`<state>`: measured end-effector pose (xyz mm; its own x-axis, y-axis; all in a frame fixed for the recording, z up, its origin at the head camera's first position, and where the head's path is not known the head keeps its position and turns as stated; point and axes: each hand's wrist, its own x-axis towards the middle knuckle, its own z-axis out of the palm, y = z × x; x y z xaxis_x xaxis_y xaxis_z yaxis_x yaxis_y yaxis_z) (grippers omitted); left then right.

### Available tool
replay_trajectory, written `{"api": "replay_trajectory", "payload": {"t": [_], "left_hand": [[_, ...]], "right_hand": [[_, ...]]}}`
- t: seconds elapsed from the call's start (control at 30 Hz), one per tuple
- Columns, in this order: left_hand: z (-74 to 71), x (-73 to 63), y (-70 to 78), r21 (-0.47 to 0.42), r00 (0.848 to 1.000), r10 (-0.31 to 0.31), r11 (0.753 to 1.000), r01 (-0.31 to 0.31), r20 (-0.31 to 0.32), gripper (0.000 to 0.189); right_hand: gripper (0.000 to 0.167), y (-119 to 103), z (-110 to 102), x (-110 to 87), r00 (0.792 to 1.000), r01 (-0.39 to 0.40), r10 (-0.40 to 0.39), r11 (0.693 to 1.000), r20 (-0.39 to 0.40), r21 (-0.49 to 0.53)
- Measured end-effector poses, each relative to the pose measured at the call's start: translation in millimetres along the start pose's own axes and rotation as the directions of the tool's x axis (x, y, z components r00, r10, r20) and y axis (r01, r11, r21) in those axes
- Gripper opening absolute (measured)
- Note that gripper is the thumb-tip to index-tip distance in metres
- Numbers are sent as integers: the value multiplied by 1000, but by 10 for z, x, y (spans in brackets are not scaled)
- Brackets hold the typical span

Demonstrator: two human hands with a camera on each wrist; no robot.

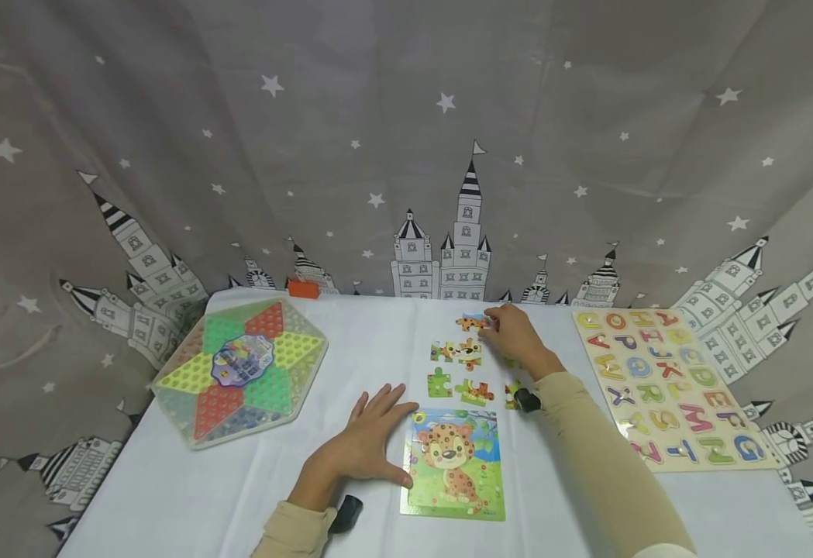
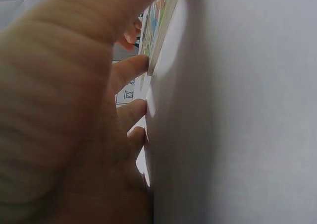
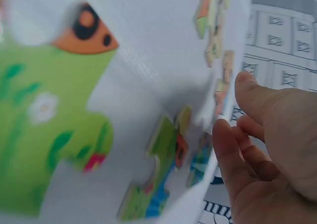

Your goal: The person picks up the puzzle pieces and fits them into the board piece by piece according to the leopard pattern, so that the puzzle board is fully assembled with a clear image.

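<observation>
Puzzle pieces (image 1: 439,384) | alphabet board (image 1: 673,399): head only | left hand (image 1: 370,435): fingers spread | right hand (image 1: 515,337): grasp unclear

Plain beige sleeves (image 1: 601,449), left and right, plus two small black wrist devices (image 1: 346,514)

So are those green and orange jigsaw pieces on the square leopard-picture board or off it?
Off it: the visible jigsaw pieces are beyond the leopard-picture board, most lying on the white cloth.
</observation>
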<state>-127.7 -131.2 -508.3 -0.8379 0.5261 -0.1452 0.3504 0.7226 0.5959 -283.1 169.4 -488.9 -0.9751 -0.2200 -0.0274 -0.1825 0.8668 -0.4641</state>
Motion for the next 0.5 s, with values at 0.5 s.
{"api": "replay_trajectory", "payload": {"t": [0.5], "left_hand": [[6, 15, 16, 11, 1000, -12, 1000, 12, -6, 116]], "right_hand": [[36, -37, 90, 151, 977, -206, 211, 969, -22, 139]]}}
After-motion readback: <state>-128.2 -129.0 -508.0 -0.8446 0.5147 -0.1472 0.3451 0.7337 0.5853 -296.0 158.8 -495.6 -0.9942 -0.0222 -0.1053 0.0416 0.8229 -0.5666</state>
